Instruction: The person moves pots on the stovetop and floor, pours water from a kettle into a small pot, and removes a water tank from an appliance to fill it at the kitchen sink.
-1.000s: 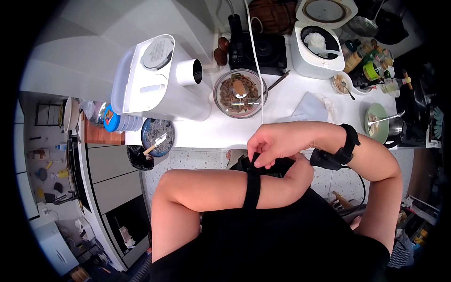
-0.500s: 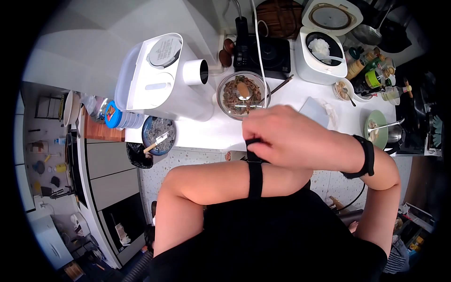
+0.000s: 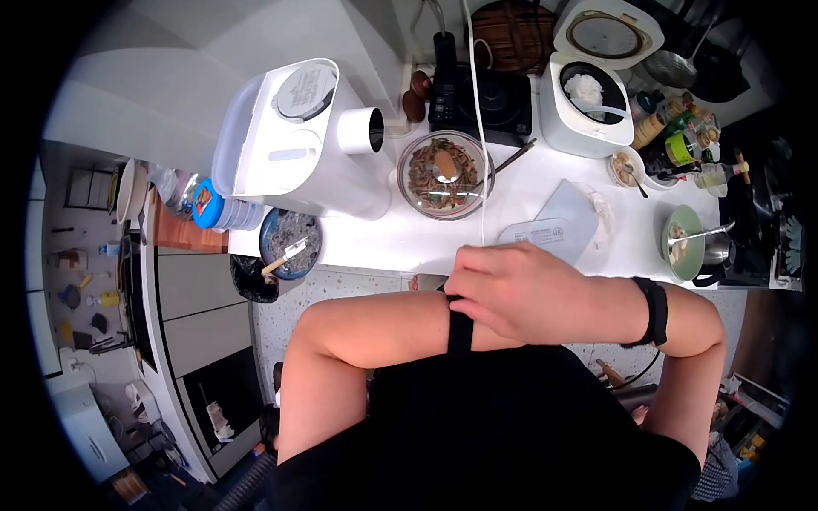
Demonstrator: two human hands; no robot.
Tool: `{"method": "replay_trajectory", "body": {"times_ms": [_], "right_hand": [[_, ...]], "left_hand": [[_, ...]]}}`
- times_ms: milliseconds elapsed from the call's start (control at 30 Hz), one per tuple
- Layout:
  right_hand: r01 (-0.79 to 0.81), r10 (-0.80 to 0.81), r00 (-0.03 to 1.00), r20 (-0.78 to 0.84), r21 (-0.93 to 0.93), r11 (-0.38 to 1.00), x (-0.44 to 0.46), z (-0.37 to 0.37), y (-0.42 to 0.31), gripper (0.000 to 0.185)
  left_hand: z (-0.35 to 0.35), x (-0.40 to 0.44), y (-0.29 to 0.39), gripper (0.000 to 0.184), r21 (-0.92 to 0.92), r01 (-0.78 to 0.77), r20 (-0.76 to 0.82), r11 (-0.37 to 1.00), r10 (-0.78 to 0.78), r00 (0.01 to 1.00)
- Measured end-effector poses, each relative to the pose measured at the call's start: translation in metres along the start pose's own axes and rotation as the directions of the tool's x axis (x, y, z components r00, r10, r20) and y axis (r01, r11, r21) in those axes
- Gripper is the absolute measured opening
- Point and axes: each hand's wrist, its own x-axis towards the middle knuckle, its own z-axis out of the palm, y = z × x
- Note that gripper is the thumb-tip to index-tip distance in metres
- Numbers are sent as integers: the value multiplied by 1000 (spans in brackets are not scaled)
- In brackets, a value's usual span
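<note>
My left forearm [image 3: 383,325] lies level across my body, with a black strap [image 3: 460,330] around its wrist end. Over that wrist is my right hand [image 3: 511,289], its fingers curled and closed at the strap's upper part. The right hand and forearm cover my left hand, so its fingers are hidden. My right wrist wears a similar black band [image 3: 653,312]. Just beyond my right hand, a flat pale grey board or lid [image 3: 532,233] lies on the white counter [image 3: 375,247].
A covered glass bowl of food [image 3: 443,177] stands beyond my hands, near an induction cooker [image 3: 490,98]. An open rice cooker [image 3: 588,136] and a green bowl [image 3: 684,255] are to the right. A white dispenser [image 3: 281,153] stands left, behind a dark bowl [image 3: 290,243].
My right hand has moved down and slightly right, from holding a raised strap end to lying flatter against the left wrist. More of the pale grey board now shows.
</note>
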Motion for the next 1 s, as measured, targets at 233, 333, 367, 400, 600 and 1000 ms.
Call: {"method": "replay_trajectory", "body": {"times_ms": [233, 333, 367, 400, 600, 1000], "right_hand": [[221, -228, 959, 171, 61, 973, -12, -15, -35, 28], [264, -285, 950, 128, 160, 951, -18, -42, -49, 28], [223, -233, 970, 69, 130, 966, -22, -54, -48, 26], [178, -179, 984, 5, 104, 979, -28, -62, -45, 24], [-140, 183, 963, -198, 210, 968, -45, -58, -16, 22], [-196, 229, 949, -218, 163, 967, -52, -31, 4, 19]], "left_hand": [[-8, -9, -27, 14, -231, 65, -159, 971, -104, 982], [-34, -69, -51, 15, -286, 82, -492, 955, -219, 843], [-40, -95, -60, 17, -257, 110, -621, 960, -252, 742], [-47, -130, -74, 20, -265, 126, -781, 956, -290, 554], [-43, -338, -188, 23, -593, 674, -702, 441, -694, -163], [-17, -357, -273, 21, -249, 958, -421, 142, -907, 25]]}}
